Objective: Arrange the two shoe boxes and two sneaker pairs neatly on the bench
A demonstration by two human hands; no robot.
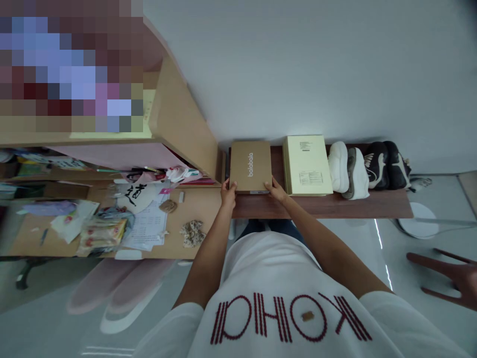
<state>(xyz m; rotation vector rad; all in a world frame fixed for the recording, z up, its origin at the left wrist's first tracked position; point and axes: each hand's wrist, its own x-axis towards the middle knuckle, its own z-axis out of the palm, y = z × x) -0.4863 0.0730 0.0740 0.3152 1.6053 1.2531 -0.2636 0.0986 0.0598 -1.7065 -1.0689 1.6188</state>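
Note:
A brown cardboard shoebox marked "balabala" rests at the left end of a dark wooden bench top. My left hand grips its near left corner, thumb on the lid. At the near right corner, my right hand holds it the same way; the undersides of the fingers are hidden. Just right of it lies a pale yellow box with printed labels. Beyond that stand white shoes, a grey-and-white shoe and a pair of black shoes.
The bench top runs along a pale wall. On the left, a cluttered desk with a shelf side panel stands close by. A pink chair is below it; a brown stool stands at the far right.

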